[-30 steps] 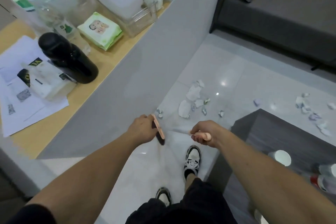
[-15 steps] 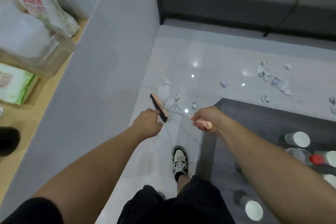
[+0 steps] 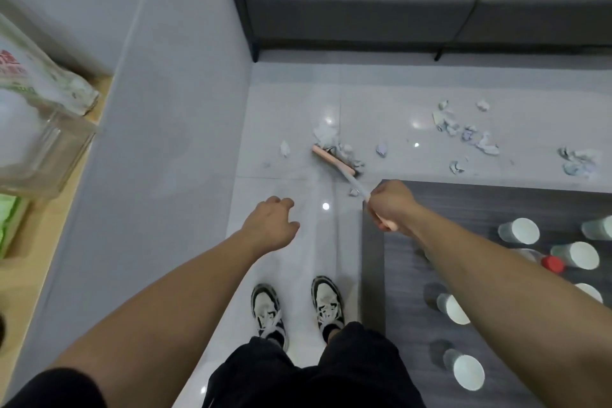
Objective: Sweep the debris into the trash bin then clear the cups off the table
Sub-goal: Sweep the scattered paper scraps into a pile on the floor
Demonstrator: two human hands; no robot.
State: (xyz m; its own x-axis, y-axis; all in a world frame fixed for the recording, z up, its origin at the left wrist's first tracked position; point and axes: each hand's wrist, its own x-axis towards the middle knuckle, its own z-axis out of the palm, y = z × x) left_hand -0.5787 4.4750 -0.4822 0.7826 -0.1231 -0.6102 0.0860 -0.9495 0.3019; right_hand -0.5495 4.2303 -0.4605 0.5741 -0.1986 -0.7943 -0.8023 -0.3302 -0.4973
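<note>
Head view recorded my left hand (image 3: 270,225) off the broom (image 3: 334,162), fingers loosely curled and empty; half a second before, it sat at the brush head. Right hand (image 3: 390,207) gripped the handle alone. Brush head touched debris (image 3: 331,139) on the floor; cups (image 3: 518,230) remained at the worktop's near edge.

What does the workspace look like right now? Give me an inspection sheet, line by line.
Surface: glossy pale tiled floor; dark table at right.
Job's things: broom head on the floor against paper scraps; white cups upright on the table; trash bin not seen.
Clutter: red-capped bottle among the cups.
Grippers: right hand grips the broom handle; left hand free, relaxed.
Cables: nothing seen.
Surroundings: grey sofa, grey partition, wooden counter.
</note>
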